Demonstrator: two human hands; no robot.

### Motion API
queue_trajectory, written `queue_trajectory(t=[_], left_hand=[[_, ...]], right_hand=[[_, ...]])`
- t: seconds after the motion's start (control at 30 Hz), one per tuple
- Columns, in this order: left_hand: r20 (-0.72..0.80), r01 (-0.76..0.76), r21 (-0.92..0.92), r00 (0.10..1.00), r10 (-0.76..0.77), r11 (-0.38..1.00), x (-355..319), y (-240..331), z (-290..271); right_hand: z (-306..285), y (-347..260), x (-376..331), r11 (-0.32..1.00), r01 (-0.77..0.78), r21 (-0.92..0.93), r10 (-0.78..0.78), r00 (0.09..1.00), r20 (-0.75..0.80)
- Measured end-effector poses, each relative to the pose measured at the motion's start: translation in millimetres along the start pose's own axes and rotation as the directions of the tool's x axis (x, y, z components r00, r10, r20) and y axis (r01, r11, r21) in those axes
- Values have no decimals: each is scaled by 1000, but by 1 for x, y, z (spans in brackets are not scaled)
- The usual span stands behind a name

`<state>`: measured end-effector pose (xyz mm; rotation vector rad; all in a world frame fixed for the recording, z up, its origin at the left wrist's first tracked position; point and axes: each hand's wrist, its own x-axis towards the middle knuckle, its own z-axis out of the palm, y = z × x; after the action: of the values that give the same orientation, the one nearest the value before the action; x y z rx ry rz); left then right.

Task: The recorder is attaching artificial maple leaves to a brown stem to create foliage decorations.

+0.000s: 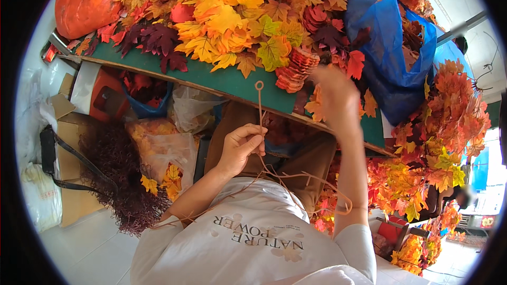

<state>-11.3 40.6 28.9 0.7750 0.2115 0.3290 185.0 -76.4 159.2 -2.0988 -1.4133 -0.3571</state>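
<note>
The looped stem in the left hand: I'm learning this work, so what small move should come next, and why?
Probably bring a piece from the red-orange stack to the looped stem with the right hand: the left hand pinches the stem, its top is bare, and the blurred right hand is beside that stack.

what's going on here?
A person sits at a green-topped table. The left hand pinches a thin tan stem, its looped end up, in front of the table edge. The right hand, blurred, is beside a stack of red-orange leaves; whether it holds anything is unclear. A pile of autumn-coloured leaves covers much of the tabletop.
</note>
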Motion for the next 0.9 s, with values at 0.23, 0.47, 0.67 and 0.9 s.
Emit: queue_trajectory(t=[0.23,0.47,0.67,0.9], left_hand=[[79,18,-92,997,-11,996,26,21,-3],[75,16,-171,997,-3,985,52,48,17],[51,-19,-83,998,23,996,49,47,46],[-29,-189,89,981,193,978,61,19,86]], right_hand=[[-2,90,40,989,-40,-145,50,996,69],[-22,81,43,982,-94,-164,86,995,-51],[-24,89,48,889,-430,158,458,843,-284],[0,29,-9,-231,-130,964,681,687,255]])
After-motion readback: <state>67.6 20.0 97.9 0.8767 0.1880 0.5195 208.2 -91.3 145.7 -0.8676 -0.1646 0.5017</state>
